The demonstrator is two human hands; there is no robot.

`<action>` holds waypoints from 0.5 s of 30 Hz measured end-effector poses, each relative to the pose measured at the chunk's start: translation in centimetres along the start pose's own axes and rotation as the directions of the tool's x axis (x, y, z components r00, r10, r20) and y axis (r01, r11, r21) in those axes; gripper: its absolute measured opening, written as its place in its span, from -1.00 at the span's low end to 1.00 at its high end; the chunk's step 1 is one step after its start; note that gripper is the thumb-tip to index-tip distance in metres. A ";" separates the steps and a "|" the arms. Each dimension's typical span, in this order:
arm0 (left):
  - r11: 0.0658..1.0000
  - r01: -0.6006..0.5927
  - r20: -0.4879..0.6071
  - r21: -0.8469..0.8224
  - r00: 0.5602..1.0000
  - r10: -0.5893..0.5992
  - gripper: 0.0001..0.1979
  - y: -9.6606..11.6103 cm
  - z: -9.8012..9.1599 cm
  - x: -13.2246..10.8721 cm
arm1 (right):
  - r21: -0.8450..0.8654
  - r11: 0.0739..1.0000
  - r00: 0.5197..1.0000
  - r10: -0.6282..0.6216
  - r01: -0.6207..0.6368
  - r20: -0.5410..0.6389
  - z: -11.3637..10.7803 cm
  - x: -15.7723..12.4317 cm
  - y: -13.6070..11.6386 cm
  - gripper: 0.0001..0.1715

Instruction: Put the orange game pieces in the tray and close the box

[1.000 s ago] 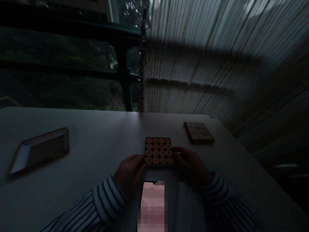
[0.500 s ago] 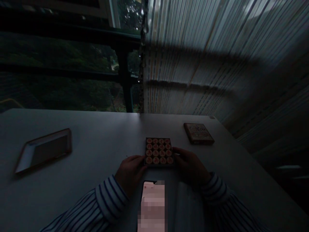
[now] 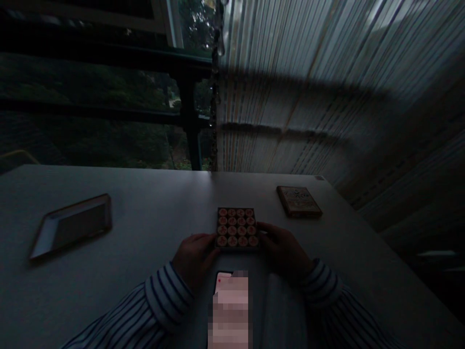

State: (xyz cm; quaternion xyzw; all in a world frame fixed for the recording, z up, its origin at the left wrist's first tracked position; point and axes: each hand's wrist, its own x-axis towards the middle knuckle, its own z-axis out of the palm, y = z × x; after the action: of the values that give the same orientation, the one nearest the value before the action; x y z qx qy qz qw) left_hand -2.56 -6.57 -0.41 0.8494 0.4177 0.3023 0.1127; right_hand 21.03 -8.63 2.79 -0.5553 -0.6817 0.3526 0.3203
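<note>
Table (image 3: 156, 194): smooth, low sheen. Round pieces (image 3: 232, 231): matt, wood-like faces. Flat box (image 3: 301, 201): matt, printed-paper look. Phone (image 3: 223, 280): smooth, glass-like screen. Striped sleeves (image 3: 169, 298): matt woven cloth. Curtain (image 3: 265, 39): thin, translucent cloth. Hanging beads (image 3: 221, 47): clear, glassy, shiny. Railing (image 3: 189, 97): apparently painted metal, smooth. Framed piece on left (image 3: 78, 228): smooth, material unclear.
</note>
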 end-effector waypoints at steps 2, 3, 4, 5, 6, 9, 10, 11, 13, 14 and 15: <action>1.000 -0.001 -0.001 0.008 1.000 0.001 -0.71 -0.1 0.0 0.0 | 0.022 1.000 1.000 -0.009 0.009 0.001 0.1 0.0 -0.1 -0.57; 1.000 -0.001 -0.003 0.011 1.000 0.001 -0.71 -0.1 0.0 -0.1 | 0.031 0.999 1.000 -0.013 0.013 0.002 0.1 0.1 -0.1 -0.57; 1.000 0.000 -0.001 0.011 1.000 0.000 -0.71 -0.1 0.0 -0.1 | 0.039 0.999 1.000 -0.016 0.016 0.001 0.1 0.1 -0.2 -0.57; 1.000 -0.001 0.002 0.012 1.000 0.001 -0.70 -0.2 0.0 -0.1 | 0.045 0.999 1.000 -0.021 0.021 0.001 0.2 0.1 -0.2 -0.57; 1.000 -0.001 0.003 0.014 1.000 0.001 -0.70 -0.2 -0.1 0.0 | 0.046 0.999 1.000 -0.028 0.028 -0.002 0.2 0.2 -0.1 -0.57; 1.000 -0.007 0.011 0.027 1.000 0.007 -0.70 -0.3 -0.1 0.0 | 0.028 0.999 0.999 -0.044 0.045 -0.021 0.2 0.2 -0.1 -0.57; 1.000 -0.004 0.009 0.030 1.000 0.004 -0.70 -0.3 -0.1 0.0 | 0.017 0.999 0.999 -0.046 0.046 -0.030 0.2 0.2 -0.1 -0.57; 1.000 0.000 0.006 0.029 1.000 0.000 -0.70 -0.3 0.0 0.0 | 0.004 0.999 0.998 -0.047 0.047 -0.033 0.2 0.2 -0.1 -0.58; 1.000 0.012 0.007 0.027 1.000 -0.012 -0.69 -0.4 0.1 0.0 | -0.013 0.999 0.998 -0.049 0.049 -0.033 0.2 0.1 -0.1 -0.59; 0.999 0.016 0.010 0.028 1.000 -0.017 -0.69 -0.5 0.2 0.0 | -0.016 0.999 0.998 -0.051 0.051 -0.029 0.1 0.1 -0.1 -0.59; 0.999 0.022 0.014 0.033 1.000 -0.022 -0.69 -0.5 0.2 0.0 | -0.017 0.998 0.998 -0.053 0.053 -0.022 0.1 0.1 -0.1 -0.59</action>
State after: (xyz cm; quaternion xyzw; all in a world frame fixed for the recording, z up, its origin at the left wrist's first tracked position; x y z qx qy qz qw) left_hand -2.76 -6.21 -0.81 0.8487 0.4311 0.2878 0.1050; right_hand 20.82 -8.56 2.83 -0.5437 -0.6953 0.3321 0.3328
